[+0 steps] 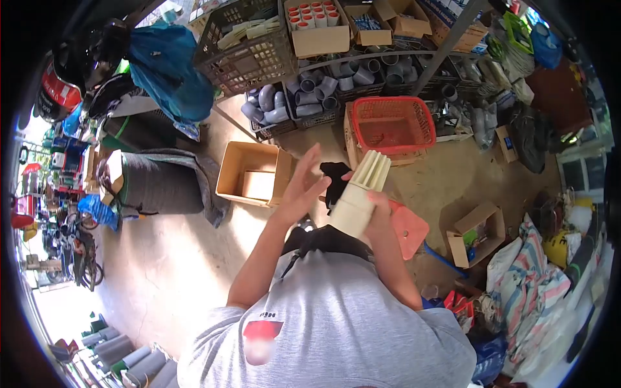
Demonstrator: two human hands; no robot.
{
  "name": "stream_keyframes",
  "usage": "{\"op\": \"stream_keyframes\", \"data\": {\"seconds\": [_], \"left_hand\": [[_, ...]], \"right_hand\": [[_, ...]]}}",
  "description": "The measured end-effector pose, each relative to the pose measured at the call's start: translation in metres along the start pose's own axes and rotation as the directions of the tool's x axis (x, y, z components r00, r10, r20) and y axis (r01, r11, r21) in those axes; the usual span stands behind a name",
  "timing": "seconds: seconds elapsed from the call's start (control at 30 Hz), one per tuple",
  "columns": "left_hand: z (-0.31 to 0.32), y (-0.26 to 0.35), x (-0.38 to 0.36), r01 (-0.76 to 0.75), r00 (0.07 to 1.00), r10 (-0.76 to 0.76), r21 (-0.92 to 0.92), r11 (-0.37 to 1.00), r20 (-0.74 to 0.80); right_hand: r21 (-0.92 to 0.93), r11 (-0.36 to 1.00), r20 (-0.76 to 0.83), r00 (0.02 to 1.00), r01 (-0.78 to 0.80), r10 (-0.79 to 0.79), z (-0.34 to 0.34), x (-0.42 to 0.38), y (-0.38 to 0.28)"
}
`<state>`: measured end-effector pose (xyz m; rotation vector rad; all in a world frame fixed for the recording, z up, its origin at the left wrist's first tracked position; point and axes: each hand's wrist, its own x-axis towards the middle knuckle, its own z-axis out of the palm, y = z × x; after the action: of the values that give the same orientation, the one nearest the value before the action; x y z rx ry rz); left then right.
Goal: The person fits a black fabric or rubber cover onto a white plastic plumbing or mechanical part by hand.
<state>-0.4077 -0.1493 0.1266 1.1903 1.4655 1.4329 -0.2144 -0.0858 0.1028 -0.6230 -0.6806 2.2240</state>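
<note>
Head view: right hand (379, 216) is wrapped round a cream, ribbed plastic piece (351, 210) close to the body; left hand (303, 189) is spread beside it, not gripping. Smooth-looking plastic, one-handed hold: might slip imo.

The floor (152, 258) (partly sunlit) carries a dark roll (165, 184), open carton (249, 158) and second carton (458, 249).

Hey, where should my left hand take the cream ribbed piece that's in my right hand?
Probably the smooth body of the cream ribbed piece, below the ribs, coming from the left. Your right hand holds it from the right, the smooth left side faces your open left hand, and the grooved end looks less even to grip.
</note>
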Motion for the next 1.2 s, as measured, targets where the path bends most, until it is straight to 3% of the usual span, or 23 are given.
{"op": "stream_keyframes", "data": {"seconds": [0.07,0.27,0.33,0.4,0.47,0.5,0.57,0.6,0.63,0.67,0.7,0.73,0.8,0.87,0.9,0.93,0.97,1.0,1.07,1.1,1.13,1.17,1.2], "left_hand": [[0.004,-0.012,-0.011,0.47,0.877,-0.404,-0.281,0.837,0.261],[0.038,-0.032,-0.044,0.271,0.956,-0.289,-0.222,0.937,-0.052],[0.022,-0.024,-0.037,0.327,0.812,-0.321,-0.076,0.942,-0.487],[-0.003,-0.002,-0.027,0.25,0.729,-0.299,-0.167,0.954,-0.616],[0.004,0.037,-0.012,-0.168,0.8,-0.061,-0.32,0.933,-0.596],[-0.006,0.039,-0.012,-0.196,0.9,0.204,0.06,0.979,-0.385],[0.023,0.038,-0.033,-0.11,0.991,0.131,0.496,0.861,-0.007],[0.058,0.053,-0.033,-0.163,0.985,0.137,0.317,0.934,0.103],[0.077,0.09,-0.024,-0.391,0.899,0.195,0.517,0.761,0.393],[0.087,0.099,-0.024,-0.524,0.846,0.264,0.634,0.569,0.462],[0.088,0.093,-0.013,-0.508,0.856,0.288,0.598,0.62,0.429],[0.088,0.086,0.002,-0.495,0.864,0.308,0.555,0.669,0.399],[0.093,0.077,0.017,-0.472,0.881,0.346,0.541,0.696,0.324],[0.097,0.082,0.012,-0.462,0.887,0.387,0.516,0.721,0.254],[0.099,0.091,-0.006,-0.527,0.847,0.356,0.535,0.661,0.395],[0.098,0.095,-0.018,-0.584,0.798,0.305,0.544,0.603,0.52],[0.09,0.095,-0.01,-0.597,0.778,0.284,0.518,0.613,0.561],[0.086,0.095,0.008,-0.608,0.771,0.296,0.513,0.606,0.564],[0.08,0.096,0.034,-0.521,0.853,0.408,0.493,0.697,0.325],[0.084,0.097,0.035,-0.531,0.847,0.41,0.533,0.659,0.338],[0.085,0.098,0.03,-0.54,0.842,0.419,0.529,0.654,0.34],[0.087,0.1,0.017,-0.605,0.78,0.365,0.467,0.644,0.508],[0.089,0.1,0.006,-0.656,0.69,0.299,0.396,0.643,0.659]], "right_hand": [[0.228,0.968,0.287,0.957,-0.103,0.035,-0.03,-0.003,-0.003],[0.168,0.972,0.367,0.926,-0.164,0.093,-0.027,-0.012,-0.011],[0.274,0.945,0.463,0.886,-0.178,0.032,-0.022,-0.011,-0.008],[0.244,0.964,0.352,0.936,-0.109,0.016,-0.002,-0.019,-0.014],[0.213,0.976,0.235,0.972,-0.032,-0.019,-0.001,-0.016,-0.016],[0.276,0.955,0.319,0.948,-0.112,0.019,-0.013,-0.013,-0.013],[0.296,0.936,0.348,0.934,-0.189,0.079,-0.013,-0.007,-0.014],[0.741,0.592,0.377,0.926,-0.317,0.025,-0.014,-0.001,-0.004],[0.461,0.885,0.182,0.983,-0.067,-0.02,-0.021,-0.005,0.01],[0.051,0.987,0.017,0.988,0.15,-0.151,-0.03,-0.01,0.023],[-0.673,0.665,0.229,0.946,0.325,-0.23,-0.048,-0.009,0.02],[-0.566,0.737,0.111,0.92,0.369,-0.375,-0.046,0.007,0.024],[-0.054,0.989,0.065,0.989,0.138,-0.135,-0.022,-0.011,-0.013],[-0.131,0.954,-0.003,0.962,0.27,-0.273,-0.067,0.011,0.02],[0.313,0.94,0.139,0.973,0.132,-0.183,-0.102,0.025,0.032],[0.664,0.74,0.308,0.94,-0.103,-0.147,-0.122,0.031,0.035],[0.678,0.704,0.444,0.88,-0.21,-0.166,-0.119,0.032,0.022],[0.176,0.966,0.096,0.973,0.192,-0.211,-0.049,-0.002,-0.021],[-0.446,0.874,0.104,0.981,0.192,-0.163,-0.045,-0.007,-0.009],[-0.241,0.97,-0.089,0.995,0.019,-0.042,-0.029,-0.008,-0.008],[-0.245,0.969,-0.086,0.995,0.029,-0.052,-0.095,-0.004,0.02],[0.138,0.982,-0.041,0.992,0.128,-0.123,-0.15,0.01,0.053],[0.504,0.843,-0.025,0.979,0.186,-0.201,-0.194,0.045,0.08]]}}
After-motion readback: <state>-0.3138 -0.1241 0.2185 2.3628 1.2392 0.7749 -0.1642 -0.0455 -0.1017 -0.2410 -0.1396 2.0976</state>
